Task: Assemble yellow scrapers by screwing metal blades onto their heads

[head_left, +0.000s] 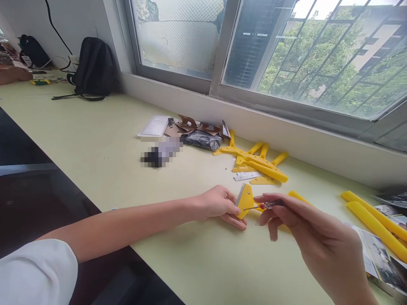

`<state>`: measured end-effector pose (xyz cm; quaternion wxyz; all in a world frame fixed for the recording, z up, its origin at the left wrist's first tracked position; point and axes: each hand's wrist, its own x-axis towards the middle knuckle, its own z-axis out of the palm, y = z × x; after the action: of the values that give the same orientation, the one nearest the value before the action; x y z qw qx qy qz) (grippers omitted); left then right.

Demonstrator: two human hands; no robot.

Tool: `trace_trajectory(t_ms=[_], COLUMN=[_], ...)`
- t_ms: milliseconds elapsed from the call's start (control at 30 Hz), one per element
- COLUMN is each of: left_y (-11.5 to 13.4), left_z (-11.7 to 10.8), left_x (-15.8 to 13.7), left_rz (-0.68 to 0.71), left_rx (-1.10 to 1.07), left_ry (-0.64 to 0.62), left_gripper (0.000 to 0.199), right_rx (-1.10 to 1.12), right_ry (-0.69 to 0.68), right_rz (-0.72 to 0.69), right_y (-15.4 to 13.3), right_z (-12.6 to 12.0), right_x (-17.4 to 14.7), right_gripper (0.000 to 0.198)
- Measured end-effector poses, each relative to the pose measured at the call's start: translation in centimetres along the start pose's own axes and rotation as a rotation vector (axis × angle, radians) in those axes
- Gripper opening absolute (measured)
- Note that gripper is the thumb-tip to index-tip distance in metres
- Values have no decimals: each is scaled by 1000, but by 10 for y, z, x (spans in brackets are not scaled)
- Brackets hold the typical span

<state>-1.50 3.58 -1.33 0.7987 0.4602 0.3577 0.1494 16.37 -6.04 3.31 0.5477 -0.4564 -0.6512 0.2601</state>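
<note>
My left hand is closed on the head of a yellow scraper, which has a metal blade along its left edge and small screws in its face. A screwdriver with a clear handle is pinched in my right hand. The screwdriver's thin shaft points left, and its tip meets the scraper's face near the lower screw. Part of the scraper's handle is hidden behind my right fingers.
Several yellow scrapers and flat metal blades lie beyond my hands. Yellow handles rest on printed packaging at right. Brown packaging and a black backpack stand along the wall. Another person's hand shows at far left.
</note>
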Motion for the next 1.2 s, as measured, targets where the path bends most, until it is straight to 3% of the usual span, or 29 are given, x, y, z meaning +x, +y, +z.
trace_trajectory(t_ms=[200,467,700,833,933,1100,1200], left_y=[-3,-1,-2,-3,-4,-8,-11], left_z=[-2,0,-1,0,2,3,2], left_x=[1,1,0,1,1,2,5], left_rz=[19,35,31,38,60,86,101], left_rx=[18,62,23,18,34,34,24], left_ry=[-13,10,-2,0,21,34,29], left_gripper=[31,18,25,15,15,21,25], right_rx=[-338,-601,-1166,-1150,-1208,-1417,-1529], right_ry=[111,29,-236,-455,-442,-398,-343], right_rz=[-32,-235,-440,-640,-741,-720,-640], right_y=[-2,-13,-24,-21,-15,-15,-21], right_z=[-6,12,-1,-17,-21,-12,0], right_x=[5,9,19,24,27,30,26], right_gripper=[10,16,23,22,34,42,42])
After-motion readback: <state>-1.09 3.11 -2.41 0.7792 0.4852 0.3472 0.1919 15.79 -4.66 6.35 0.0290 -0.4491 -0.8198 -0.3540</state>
